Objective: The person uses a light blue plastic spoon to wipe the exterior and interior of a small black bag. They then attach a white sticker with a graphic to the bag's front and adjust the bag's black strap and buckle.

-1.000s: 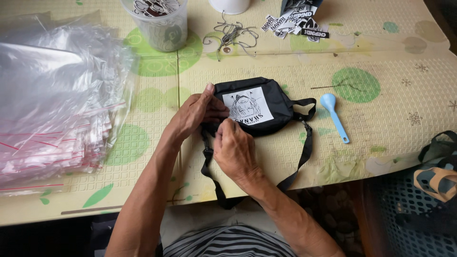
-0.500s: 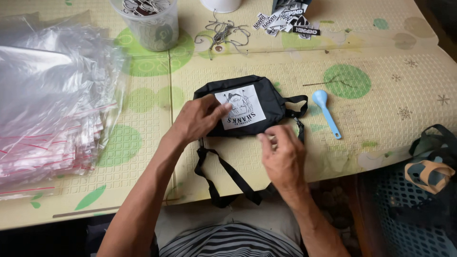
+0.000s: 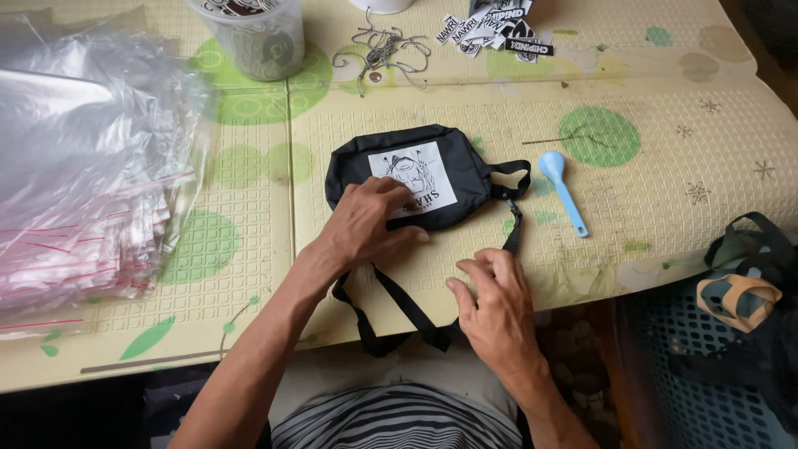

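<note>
Left hand (image 3: 370,226) is laid flat on the black pouch (image 3: 432,158), fingers spread and pressing on the lower edge of its white printed patch (image 3: 413,176); nothing is gripped, the pouch is only held down. Right hand (image 3: 496,303) rests at the near edge of the mat (image 3: 665,199), fingers loosely curled on the black strap (image 3: 399,303) — whether the strap is pinched or merely touched cannot be told.

Compared with half a second ago, the right hand has been drawn back from the pouch's right end toward the near edge, and the strap has been pulled out into a longer loop that hangs over that edge. A full second ago both hands were closed together on the strap beside the pouch. It is judged that the strap is being straightened while the body is pinned in place.

The pouch is placed near the middle of the mat, lying flat, patch side up. It is a small rectangular fabric bag, black, with a short webbing loop at its right end.

A light blue spoon (image 3: 564,189) lies just beside that loop. Clear plastic bags (image 3: 83,166) are stacked at the left edge; a translucent cup (image 3: 249,37) stands at the far edge.
</note>
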